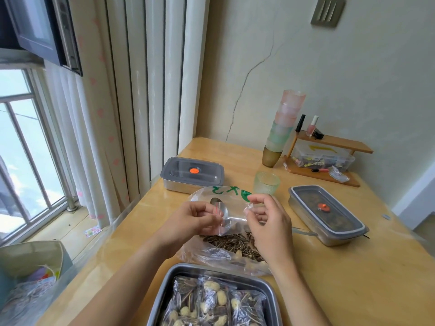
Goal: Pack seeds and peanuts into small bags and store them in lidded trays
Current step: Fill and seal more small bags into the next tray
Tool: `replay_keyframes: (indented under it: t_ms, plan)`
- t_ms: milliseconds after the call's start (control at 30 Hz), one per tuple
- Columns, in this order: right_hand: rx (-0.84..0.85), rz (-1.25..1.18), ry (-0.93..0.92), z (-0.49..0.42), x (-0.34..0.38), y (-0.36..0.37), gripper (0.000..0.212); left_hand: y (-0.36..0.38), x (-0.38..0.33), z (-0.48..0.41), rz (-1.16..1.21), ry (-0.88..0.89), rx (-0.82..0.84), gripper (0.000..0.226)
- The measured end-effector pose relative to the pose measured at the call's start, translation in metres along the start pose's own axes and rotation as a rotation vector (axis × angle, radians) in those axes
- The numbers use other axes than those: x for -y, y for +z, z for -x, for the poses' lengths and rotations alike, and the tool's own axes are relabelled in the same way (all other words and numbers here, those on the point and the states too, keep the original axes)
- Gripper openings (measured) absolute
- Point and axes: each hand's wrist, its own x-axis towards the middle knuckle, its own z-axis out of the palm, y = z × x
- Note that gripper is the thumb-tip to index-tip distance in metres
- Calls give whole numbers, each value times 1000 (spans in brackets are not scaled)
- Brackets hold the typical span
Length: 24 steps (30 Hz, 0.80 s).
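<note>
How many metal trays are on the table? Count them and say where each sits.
3. The far-left lidded tray sits near the curtain; the right lidded tray by the table's right edge; the open tray, nearest the person, holds filled bags. Others may be hidden.

Both forearms reached forward and converged. The left hand and right hand hung level, fingers curled, each pinching the bag between thumb and forefinger.
</note>
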Motion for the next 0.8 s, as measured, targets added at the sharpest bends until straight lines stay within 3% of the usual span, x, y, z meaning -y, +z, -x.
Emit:
replay_keyframes:
  t_ms: [67,167,300,467,800]
  plan:
    - [-50,63,-24,2,4,-1,33,0,0,-1,44,-10,-32,18]
    - [-87,132,-223,-1,11,-4,30,-1,2,-2,50,-1,-64,20]
    - [106,142,-412,1,13,0,30,2,4,-2,36,16,-119,16]
    - [175,269,-290,4,5,5,31,1,0,0,99,2,-60,24]
    - [379,-177,-50,8,23,5,5,6,-2,1,189,22,-42,17]
